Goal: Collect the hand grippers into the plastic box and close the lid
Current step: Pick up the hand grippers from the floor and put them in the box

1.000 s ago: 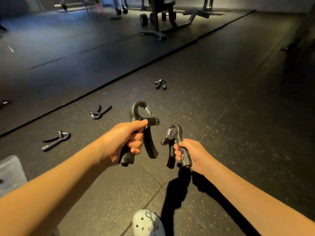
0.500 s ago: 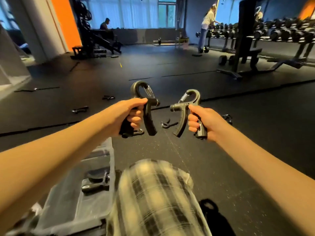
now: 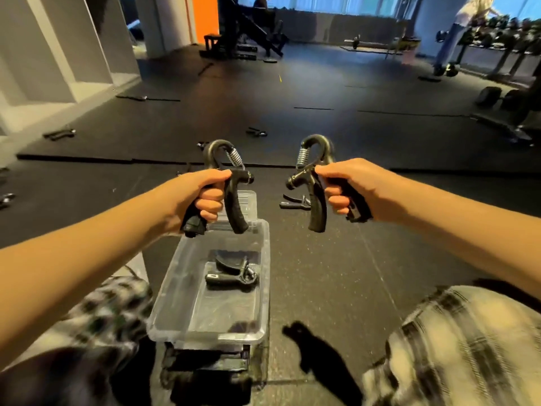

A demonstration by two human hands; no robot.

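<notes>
Top of the plastic box (image 3: 265, 288) is wide open, so straight down from above is the easy way in. Only one hand gripper (image 3: 231, 278) lies inside, in the far half, and the near half of the bottom is bare. The left hand (image 3: 193, 197) and its left-hand gripper (image 3: 231, 197) hang roughly over the far rim, with the lid (image 3: 248, 200) lying just past it. The right hand (image 3: 351, 186) and its right-hand gripper (image 3: 314, 200) are off to the right, over bare floor (image 3: 322, 273). Plaid knees on both sides: the left knee (image 3: 111, 306) is just beside the box, the right knee (image 3: 468, 332) well apart, with open floor between.
</notes>
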